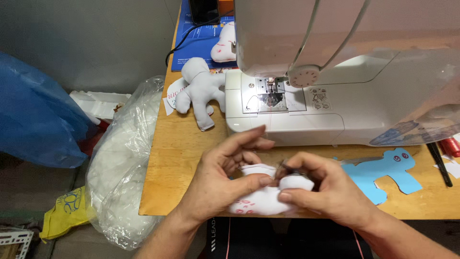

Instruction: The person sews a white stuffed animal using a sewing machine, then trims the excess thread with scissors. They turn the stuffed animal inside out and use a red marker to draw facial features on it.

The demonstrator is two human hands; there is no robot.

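My left hand and my right hand are both closed on a small white stuffed fabric toy with pink markings, held at the table's front edge. The thumbs and fingers pinch it at its top opening, where a small dark thing shows between the right fingers; I cannot tell what it is. Behind the hands stands a white sewing machine with its needle plate lit.
A finished grey-white stuffed toy lies left of the machine. A blue animal-shaped cutout lies to the right on the wooden table. A clear bag of white stuffing hangs off the left edge. Blue plastic sits at the far left.
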